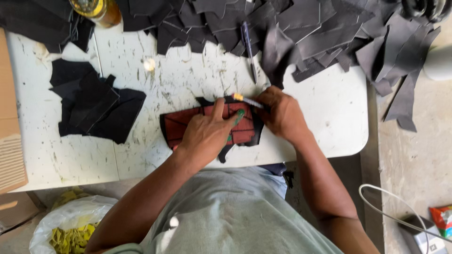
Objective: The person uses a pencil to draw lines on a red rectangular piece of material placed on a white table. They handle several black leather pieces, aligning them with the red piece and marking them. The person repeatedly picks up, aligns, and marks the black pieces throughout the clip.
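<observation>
Head view: near the tabletop's [329, 108] front edge, towards its right corner, lies a red-brown template [188, 124] on a black leather piece [256, 134], long axis parallel to that edge. The left hand [207, 134] presses flat on it, fingers spread, gripping nothing. The right hand [282, 115] pinches a yellow-tipped marking pen [247, 100], which points left along the template's far edge. A dark pen [248, 49] lies pointing towards the back edge, beside the leather scraps [320, 33].
</observation>
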